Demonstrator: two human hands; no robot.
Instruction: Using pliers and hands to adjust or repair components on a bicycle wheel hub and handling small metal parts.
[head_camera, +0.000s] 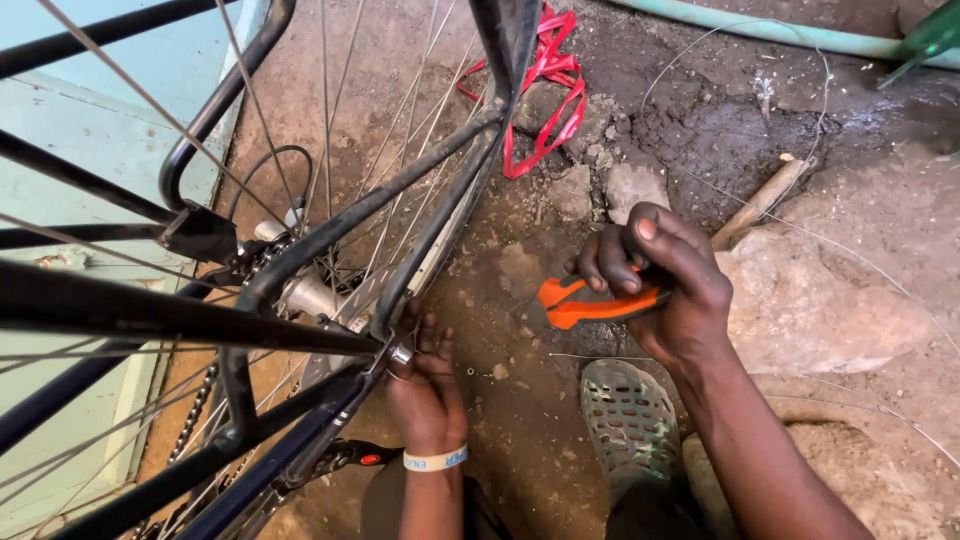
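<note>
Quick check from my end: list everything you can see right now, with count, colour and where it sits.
bicycle frame: one, black, left half of view, tubes crossing
rear wheel: one, silver spokes, centre-left
chain: one, dark, lower left
pliers: one, orange and black handles, centre, in the right hand
red strap: one, top centre, on the ground
wooden stick: one, brown, right of centre
stone: one large, brown, right
hose: one, pale green, top right
shoe: one, grey, perforated, bottom centre
wristband: one, white, left wrist
left hand: at the frame's axle end
right hand: gripping the pliers
</note>
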